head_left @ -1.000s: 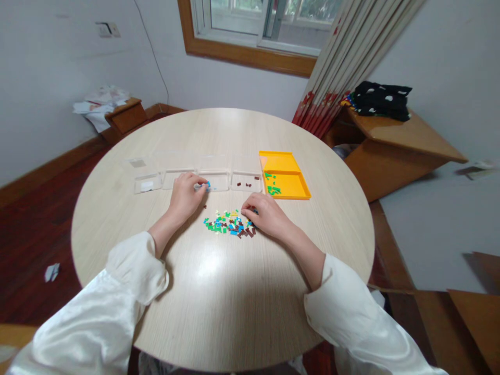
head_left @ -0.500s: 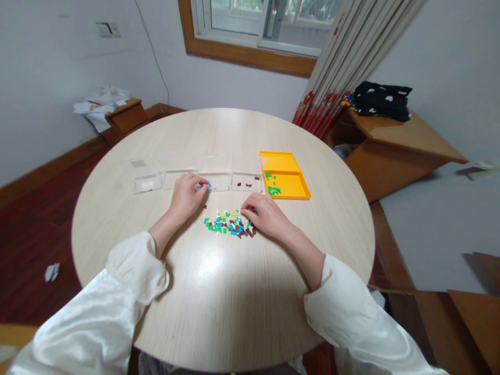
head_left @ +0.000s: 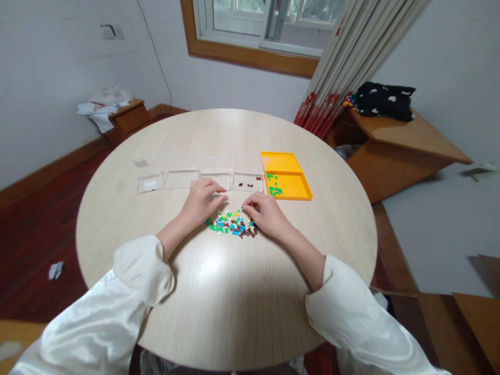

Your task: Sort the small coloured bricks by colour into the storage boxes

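A pile of small building bricks (head_left: 233,227) in green, blue, brown, yellow and white lies mid-table. My left hand (head_left: 203,202) hovers over the pile's left edge, thumb and fingers apart, with nothing seen between them. At the upper right of the pile, my right hand (head_left: 264,212) is curled with its fingertips close together; a dark brown brick (head_left: 254,205) shows among its fingers. Behind the hands stands a clear box (head_left: 233,188) holding a few brown bricks. Part of the neighbouring clear box (head_left: 224,174) is hidden by my left hand.
An open yellow case (head_left: 299,197) with several green bricks stands at the right end of the row. Two more clear boxes (head_left: 182,170) (head_left: 138,190) are at the left, lids folded back. All rest on a round wooden table (head_left: 219,312).
My left hand has come back from the clear box toward the pile, and its pinch has opened; the blue brick is gone from its fingertips. My right hand has barely moved.
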Demonstrator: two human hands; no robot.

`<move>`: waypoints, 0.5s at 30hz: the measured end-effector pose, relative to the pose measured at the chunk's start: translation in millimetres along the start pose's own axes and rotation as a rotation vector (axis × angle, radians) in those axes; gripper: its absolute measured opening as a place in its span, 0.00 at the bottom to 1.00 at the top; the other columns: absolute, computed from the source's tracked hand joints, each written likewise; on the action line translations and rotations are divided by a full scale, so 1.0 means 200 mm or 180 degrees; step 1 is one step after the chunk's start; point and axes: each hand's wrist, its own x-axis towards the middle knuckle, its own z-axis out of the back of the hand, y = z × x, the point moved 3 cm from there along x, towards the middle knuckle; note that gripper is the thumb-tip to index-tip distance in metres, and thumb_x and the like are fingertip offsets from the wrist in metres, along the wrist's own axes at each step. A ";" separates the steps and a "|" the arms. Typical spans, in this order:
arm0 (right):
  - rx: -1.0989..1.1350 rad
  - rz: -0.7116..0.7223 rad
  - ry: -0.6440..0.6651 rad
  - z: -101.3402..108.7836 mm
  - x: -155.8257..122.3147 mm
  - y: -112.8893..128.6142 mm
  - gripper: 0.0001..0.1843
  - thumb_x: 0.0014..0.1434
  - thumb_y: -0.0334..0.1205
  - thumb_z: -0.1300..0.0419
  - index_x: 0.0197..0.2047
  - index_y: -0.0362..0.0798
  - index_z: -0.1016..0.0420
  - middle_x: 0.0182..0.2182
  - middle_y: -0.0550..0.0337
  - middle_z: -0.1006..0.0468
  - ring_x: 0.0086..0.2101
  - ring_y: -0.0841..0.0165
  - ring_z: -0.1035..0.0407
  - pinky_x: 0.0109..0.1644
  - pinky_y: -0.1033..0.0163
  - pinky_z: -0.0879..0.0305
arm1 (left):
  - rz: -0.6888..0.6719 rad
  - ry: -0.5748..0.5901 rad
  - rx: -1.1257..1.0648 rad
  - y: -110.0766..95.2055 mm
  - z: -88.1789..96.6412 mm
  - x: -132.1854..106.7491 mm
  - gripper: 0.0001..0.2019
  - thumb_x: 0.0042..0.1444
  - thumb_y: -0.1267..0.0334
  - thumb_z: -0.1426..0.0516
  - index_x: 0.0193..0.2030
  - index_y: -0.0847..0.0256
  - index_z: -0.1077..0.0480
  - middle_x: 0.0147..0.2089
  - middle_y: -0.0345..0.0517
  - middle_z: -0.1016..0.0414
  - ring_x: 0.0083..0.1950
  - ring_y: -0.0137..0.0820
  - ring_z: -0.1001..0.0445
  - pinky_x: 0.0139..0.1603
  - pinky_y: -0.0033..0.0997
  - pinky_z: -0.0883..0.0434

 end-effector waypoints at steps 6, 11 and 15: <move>0.0436 -0.0198 -0.0127 -0.02 0.00 -0.01 0.05 0.55 0.31 0.41 0.29 0.45 0.25 0.26 0.61 0.27 0.29 0.72 0.35 0.35 0.66 0.41 | -0.0583 0.0301 -0.0073 -0.13 -0.06 -0.03 0.05 0.57 0.61 0.41 0.35 0.59 0.26 0.35 0.44 0.26 0.39 0.34 0.32 0.42 0.36 0.41; 0.0700 -0.0249 -0.0131 -0.03 0.00 -0.02 0.06 0.55 0.33 0.41 0.29 0.44 0.24 0.25 0.61 0.26 0.28 0.72 0.35 0.34 0.66 0.41 | -0.0739 0.0273 -0.0069 -0.16 -0.07 -0.04 0.06 0.59 0.61 0.44 0.34 0.60 0.27 0.34 0.44 0.27 0.38 0.33 0.33 0.41 0.36 0.41; 0.1044 -0.0337 -0.0009 -0.04 0.00 -0.03 0.07 0.55 0.34 0.42 0.30 0.44 0.23 0.27 0.59 0.24 0.29 0.71 0.33 0.35 0.65 0.38 | -0.0656 0.0280 -0.0015 -0.16 -0.07 -0.04 0.07 0.59 0.61 0.44 0.32 0.59 0.28 0.34 0.43 0.27 0.38 0.33 0.33 0.42 0.35 0.41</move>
